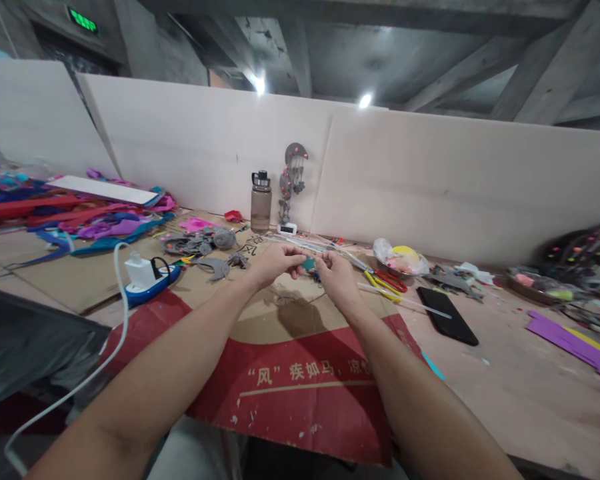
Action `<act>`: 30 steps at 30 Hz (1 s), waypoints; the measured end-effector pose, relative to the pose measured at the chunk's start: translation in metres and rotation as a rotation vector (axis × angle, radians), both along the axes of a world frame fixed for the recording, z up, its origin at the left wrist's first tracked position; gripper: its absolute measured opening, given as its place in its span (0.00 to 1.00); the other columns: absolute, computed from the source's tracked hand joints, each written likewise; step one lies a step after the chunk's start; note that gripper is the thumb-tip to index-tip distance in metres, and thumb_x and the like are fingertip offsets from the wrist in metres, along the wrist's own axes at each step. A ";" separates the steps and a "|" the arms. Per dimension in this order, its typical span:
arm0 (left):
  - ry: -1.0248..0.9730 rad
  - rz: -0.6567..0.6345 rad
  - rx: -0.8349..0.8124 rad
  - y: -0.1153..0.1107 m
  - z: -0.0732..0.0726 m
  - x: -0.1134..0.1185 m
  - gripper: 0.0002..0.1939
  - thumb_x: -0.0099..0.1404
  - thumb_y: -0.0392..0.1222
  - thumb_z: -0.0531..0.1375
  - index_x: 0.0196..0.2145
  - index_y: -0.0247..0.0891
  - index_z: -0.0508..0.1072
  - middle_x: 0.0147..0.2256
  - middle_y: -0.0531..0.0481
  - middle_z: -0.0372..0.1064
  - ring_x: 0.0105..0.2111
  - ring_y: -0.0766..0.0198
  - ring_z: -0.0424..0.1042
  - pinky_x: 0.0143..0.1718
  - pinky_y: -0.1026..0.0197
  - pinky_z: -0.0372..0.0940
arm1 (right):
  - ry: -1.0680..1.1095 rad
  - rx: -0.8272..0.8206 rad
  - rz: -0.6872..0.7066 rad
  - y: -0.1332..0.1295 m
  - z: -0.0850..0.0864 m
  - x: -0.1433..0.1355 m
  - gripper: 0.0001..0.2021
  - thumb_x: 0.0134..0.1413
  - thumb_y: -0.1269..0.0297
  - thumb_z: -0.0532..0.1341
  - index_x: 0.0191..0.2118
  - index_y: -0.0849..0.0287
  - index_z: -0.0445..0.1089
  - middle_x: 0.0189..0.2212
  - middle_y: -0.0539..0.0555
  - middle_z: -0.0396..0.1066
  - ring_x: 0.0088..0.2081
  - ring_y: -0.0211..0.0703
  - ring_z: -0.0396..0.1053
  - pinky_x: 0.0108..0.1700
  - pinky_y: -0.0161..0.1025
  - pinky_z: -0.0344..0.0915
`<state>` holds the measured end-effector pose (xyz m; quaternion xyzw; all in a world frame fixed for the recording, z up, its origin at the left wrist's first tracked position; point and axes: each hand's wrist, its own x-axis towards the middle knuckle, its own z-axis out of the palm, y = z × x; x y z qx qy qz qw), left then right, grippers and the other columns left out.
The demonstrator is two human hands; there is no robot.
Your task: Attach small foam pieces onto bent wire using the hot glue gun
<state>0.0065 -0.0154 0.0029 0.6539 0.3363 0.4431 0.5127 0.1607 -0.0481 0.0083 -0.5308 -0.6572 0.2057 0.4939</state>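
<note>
A small teal piece (309, 264), perhaps felt, is held up between my two hands over a sheet of cardboard (260, 327). My left hand (281, 261) pinches its left side with thumb and fingertips. On the other side, the fingers of my right hand (333, 269) are closed at its right edge. Something small and dark shows beneath the right fingertips, too small to name. Left of my hands lie a grey crescent cutout (215, 268) and a pile of grey pieces (193, 240). Scissors with yellow handles (384, 287) rest to the right.
A water bottle (261, 207) stands behind my hands, beside a hanging grey moon ornament (295, 173). A blue power strip (153, 287) with a white cable sits at left. At right are a black phone (447, 317) and a bowl (400, 260). Colourful fabric scraps (80, 217) fill the far left.
</note>
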 end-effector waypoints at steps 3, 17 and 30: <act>-0.002 0.012 0.014 0.000 -0.001 -0.001 0.08 0.58 0.38 0.62 0.35 0.30 0.75 0.20 0.52 0.69 0.19 0.72 0.65 0.20 0.68 0.60 | -0.005 0.011 0.003 0.002 -0.002 0.001 0.07 0.50 0.63 0.54 0.28 0.59 0.65 0.20 0.47 0.64 0.22 0.37 0.58 0.28 0.34 0.54; 0.203 0.167 0.211 -0.007 0.000 0.003 0.07 0.56 0.41 0.60 0.27 0.34 0.71 0.16 0.59 0.58 0.15 0.75 0.54 0.19 0.69 0.49 | -0.050 0.039 0.021 0.001 -0.008 -0.002 0.07 0.53 0.64 0.54 0.31 0.60 0.68 0.26 0.52 0.71 0.27 0.39 0.65 0.32 0.35 0.58; 0.250 0.234 0.215 -0.003 -0.003 0.008 0.07 0.52 0.39 0.58 0.26 0.33 0.72 0.18 0.57 0.62 0.17 0.73 0.55 0.19 0.68 0.50 | -0.114 0.070 -0.016 0.008 -0.020 0.000 0.10 0.53 0.61 0.53 0.33 0.61 0.69 0.26 0.53 0.71 0.27 0.41 0.65 0.31 0.36 0.58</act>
